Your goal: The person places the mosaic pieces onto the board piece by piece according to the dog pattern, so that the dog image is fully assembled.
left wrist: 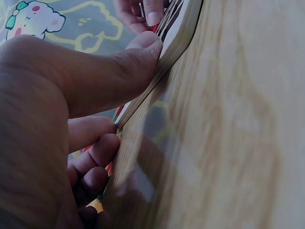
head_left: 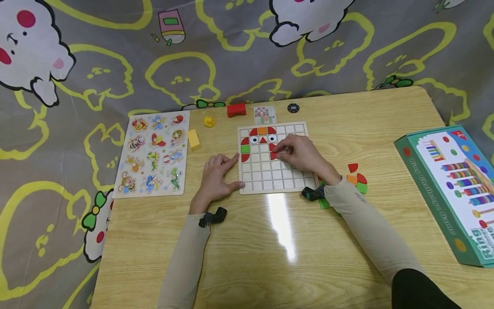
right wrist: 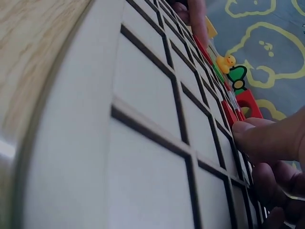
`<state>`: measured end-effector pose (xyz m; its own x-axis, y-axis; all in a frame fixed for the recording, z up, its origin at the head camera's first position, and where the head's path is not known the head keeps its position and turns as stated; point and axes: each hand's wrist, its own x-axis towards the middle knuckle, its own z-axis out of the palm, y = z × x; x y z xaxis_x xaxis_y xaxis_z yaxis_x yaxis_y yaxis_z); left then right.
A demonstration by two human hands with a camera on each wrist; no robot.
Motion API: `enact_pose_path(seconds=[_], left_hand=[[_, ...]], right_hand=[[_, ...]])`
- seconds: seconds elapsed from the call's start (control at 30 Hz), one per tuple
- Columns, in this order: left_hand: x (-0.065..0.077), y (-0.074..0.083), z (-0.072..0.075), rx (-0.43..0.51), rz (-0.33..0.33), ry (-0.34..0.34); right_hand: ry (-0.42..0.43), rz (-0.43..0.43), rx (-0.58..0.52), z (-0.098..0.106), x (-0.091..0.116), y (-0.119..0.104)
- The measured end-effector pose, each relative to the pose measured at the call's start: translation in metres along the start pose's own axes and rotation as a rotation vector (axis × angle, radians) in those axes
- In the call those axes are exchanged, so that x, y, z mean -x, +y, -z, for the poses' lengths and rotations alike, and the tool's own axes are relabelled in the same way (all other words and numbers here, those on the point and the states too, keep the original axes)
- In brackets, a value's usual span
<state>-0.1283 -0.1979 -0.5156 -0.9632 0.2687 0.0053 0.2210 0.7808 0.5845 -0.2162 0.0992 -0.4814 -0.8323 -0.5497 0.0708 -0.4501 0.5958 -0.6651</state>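
A white grid board (head_left: 262, 176) lies on the table with red, orange and green pieces and two eye pieces set in its upper left squares. At its left edge my left hand (head_left: 217, 178) rests with thumb and index finger spread, both tips touching the rim. My right hand (head_left: 299, 152) is over the board's right half and pinches a small red piece (right wrist: 229, 112) at a square below the right eye piece (head_left: 272, 138). The fingers partly hide that red piece. On the left side, a green square (head_left: 245, 149) sits between two red quarter-round pieces.
Loose pieces, such as a red quarter-round (head_left: 353, 168), lie near my right wrist. An insect puzzle board (head_left: 152, 154) is at left and a game box (head_left: 444, 193) at right. Behind the grid board are a duck (head_left: 209, 122), a red block (head_left: 236, 110), a picture card (head_left: 264, 115) and a black chip (head_left: 293, 107).
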Motion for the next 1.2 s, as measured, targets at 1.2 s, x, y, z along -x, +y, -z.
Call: enact_pose_path(seconds=[1.2], left_hand=[[0.005,0.004,-0.001,0.021,-0.003,0.003]], right_hand=[[0.042,-0.427,0.209,0.097,0.124,0.055]])
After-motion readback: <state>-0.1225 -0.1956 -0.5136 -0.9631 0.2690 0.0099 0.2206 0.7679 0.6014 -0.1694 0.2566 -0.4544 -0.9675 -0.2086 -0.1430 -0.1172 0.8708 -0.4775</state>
